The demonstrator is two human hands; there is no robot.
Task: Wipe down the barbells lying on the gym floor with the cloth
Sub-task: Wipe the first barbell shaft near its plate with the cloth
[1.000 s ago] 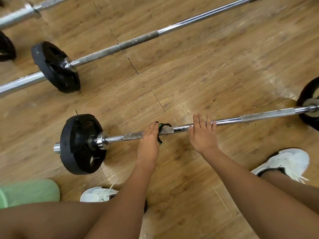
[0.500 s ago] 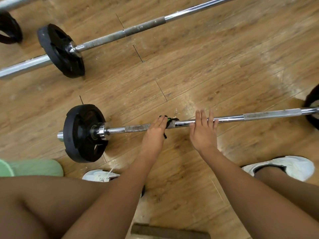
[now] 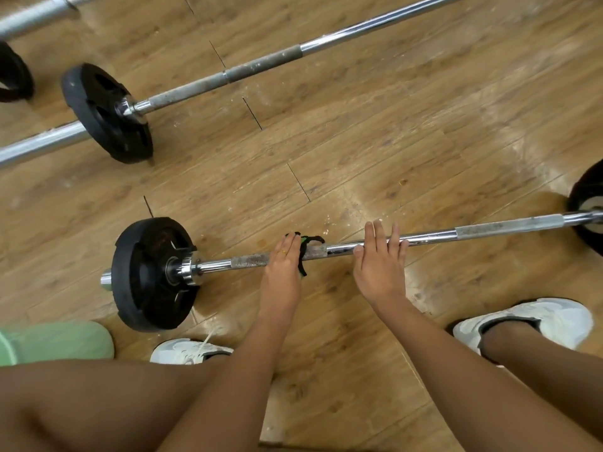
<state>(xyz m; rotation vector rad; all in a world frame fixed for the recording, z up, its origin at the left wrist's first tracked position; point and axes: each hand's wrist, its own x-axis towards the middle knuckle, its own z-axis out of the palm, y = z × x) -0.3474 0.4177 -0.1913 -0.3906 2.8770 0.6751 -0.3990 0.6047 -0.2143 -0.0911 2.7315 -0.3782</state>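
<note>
- A gym floor (image 3: pixel 391 125) of worn wooden planks fills the view, scuffed pale in patches, with thin dark gaps between some boards.
- The near barbell (image 3: pixel 489 228) lies across the floor from left to right. It has a black left plate (image 3: pixel 146 282) standing on edge at one end and a black right plate (image 3: pixel 587 190) cut off by the right edge.
- The left hand (image 3: pixel 282 265) reaches over the rough grey part of this bar, just right of the left plate. Its fingers bend over the far side of the bar and hold the cloth (image 3: pixel 308 244) against it.
- The cloth is green with black edging. It is wrapped round the bar under the left hand, and only the part sticking out on the hand's right side shows.
- A gold ring (image 3: pixel 284 252) sits on one finger of the left hand.
- The right hand (image 3: pixel 378 265) rests on the shiny part of the same bar, near the left hand on its right. Its fingers (image 3: pixel 380 233) lie straight across the bar and grip nothing.
- A second barbell (image 3: pixel 261 65) lies farther off, slanting up to the right, with a black plate (image 3: pixel 104 115) on it at the left.
- A third barbell (image 3: pixel 29 17) shows at the far left corner, with a dark plate edge (image 3: pixel 13 76) below it.
- Two white shoes stand on the near floor, the left shoe (image 3: pixel 191 350) and the right shoe (image 3: pixel 528 321), with bare legs above them.
- A pale green thing (image 3: pixel 55 342) lies at the near left; I cannot tell what it is.
</note>
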